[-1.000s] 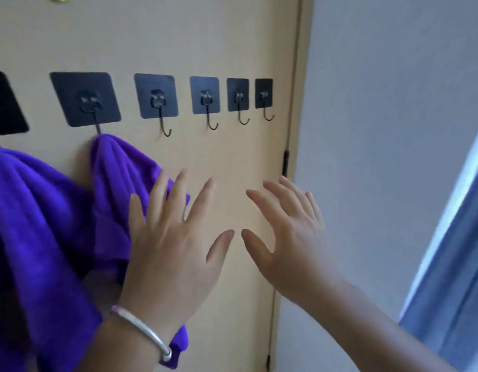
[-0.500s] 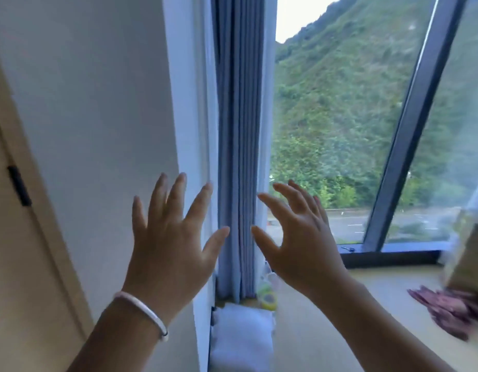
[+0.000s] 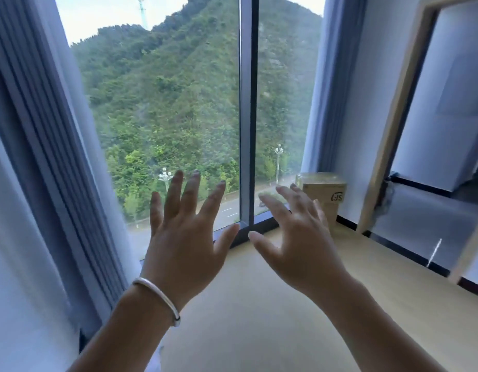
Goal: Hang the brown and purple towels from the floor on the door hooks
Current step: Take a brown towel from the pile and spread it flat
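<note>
My left hand (image 3: 184,237) is raised in front of me with its fingers spread, holding nothing; a silver bracelet sits on its wrist. Beside it my right hand (image 3: 299,237) is also up, fingers spread and empty. Both hover in the air before a large window (image 3: 178,103). No towel, door hook or hook door is in view now.
Blue curtains (image 3: 44,157) hang at the left and another curtain (image 3: 326,89) at the right of the window. A cardboard box (image 3: 326,194) stands on the light wooden floor (image 3: 259,318) by the window corner. An open doorway (image 3: 420,130) is at the right.
The view has swung right from the door with hooks and hung purple towels, past the curtain, to the window and doorway. Both hands stay raised, spread and empty.
</note>
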Action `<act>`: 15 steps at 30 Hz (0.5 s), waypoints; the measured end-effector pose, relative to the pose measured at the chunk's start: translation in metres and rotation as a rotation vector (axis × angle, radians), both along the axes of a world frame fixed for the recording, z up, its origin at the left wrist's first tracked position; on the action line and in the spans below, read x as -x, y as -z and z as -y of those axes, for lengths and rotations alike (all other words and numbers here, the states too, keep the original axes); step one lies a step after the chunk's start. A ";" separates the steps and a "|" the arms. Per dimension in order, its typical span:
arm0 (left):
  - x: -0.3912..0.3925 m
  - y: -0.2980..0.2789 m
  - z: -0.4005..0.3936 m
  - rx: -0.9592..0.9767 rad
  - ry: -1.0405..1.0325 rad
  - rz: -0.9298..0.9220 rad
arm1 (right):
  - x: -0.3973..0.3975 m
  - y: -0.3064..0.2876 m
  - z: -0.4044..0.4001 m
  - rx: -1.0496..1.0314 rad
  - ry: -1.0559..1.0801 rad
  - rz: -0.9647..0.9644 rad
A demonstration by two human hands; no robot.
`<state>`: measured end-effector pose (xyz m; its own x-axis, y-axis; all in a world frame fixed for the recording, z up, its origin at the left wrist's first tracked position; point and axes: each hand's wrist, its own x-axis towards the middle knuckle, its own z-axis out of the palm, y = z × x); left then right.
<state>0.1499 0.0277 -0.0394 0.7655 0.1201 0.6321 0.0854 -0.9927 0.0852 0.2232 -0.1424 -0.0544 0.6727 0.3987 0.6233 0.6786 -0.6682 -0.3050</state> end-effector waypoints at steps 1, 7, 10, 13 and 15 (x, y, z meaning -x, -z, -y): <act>-0.021 0.001 0.021 0.006 0.037 0.001 | -0.013 0.001 0.025 0.006 0.037 -0.011; -0.122 0.002 0.145 0.030 0.305 0.015 | -0.068 0.005 0.168 0.022 0.321 -0.036; -0.158 0.007 0.203 0.030 0.423 -0.030 | -0.079 0.011 0.229 0.015 0.472 -0.054; -0.190 0.013 0.255 -0.004 0.552 -0.070 | -0.086 0.015 0.278 -0.008 0.610 -0.065; -0.211 0.016 0.292 -0.009 0.645 -0.084 | -0.091 0.019 0.309 -0.002 0.690 -0.075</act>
<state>0.3610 -0.2640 -0.0557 0.7291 -0.3852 0.5658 -0.5218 -0.8477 0.0954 0.3142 -0.4517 -0.0732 0.8134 -0.1371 0.5653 0.0757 -0.9386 -0.3366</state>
